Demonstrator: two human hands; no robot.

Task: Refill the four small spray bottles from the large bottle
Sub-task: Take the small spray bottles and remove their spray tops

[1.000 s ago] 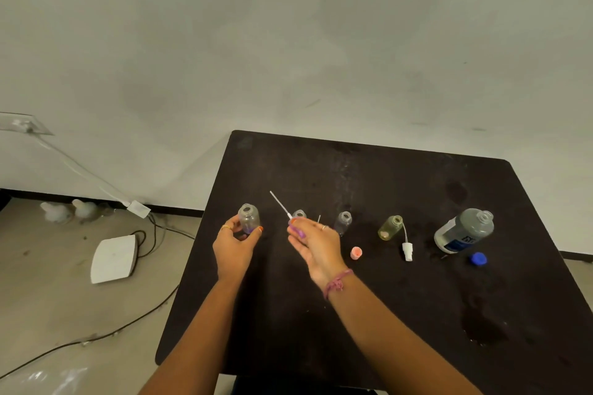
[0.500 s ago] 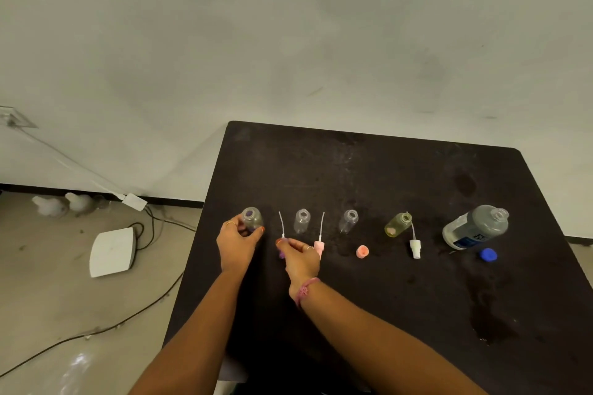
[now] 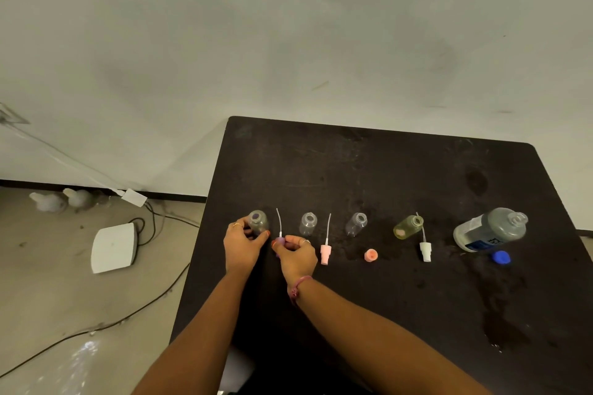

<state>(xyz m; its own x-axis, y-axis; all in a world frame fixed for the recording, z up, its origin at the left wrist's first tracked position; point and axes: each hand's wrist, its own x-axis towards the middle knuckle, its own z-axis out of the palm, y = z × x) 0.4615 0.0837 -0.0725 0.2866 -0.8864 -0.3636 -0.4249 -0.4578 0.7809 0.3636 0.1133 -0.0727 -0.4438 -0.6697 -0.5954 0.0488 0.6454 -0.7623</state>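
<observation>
Several small uncapped spray bottles stand in a row on the black table [image 3: 385, 170]. My left hand [image 3: 242, 245] grips the leftmost clear bottle [image 3: 257, 221]. My right hand [image 3: 296, 253] pinches a purple spray head [image 3: 280, 240] down on the table, its white tube pointing away from me. Two more clear bottles [image 3: 308, 223] [image 3: 356, 223] and a yellowish one [image 3: 408, 226] follow to the right. The large open bottle [image 3: 491, 229] stands at the far right, with its blue cap [image 3: 501, 257] lying in front of it.
A pink spray head [image 3: 325, 253], a pink cap [image 3: 371, 255] and a white spray head [image 3: 425, 250] lie on the table in front of the bottles. Wet patches mark the table's right side. On the floor to the left are a white device [image 3: 113, 247] and cables.
My right hand has lowered the purple spray head from the air to the table beside the leftmost bottle. My left hand has kept hold of that bottle.
</observation>
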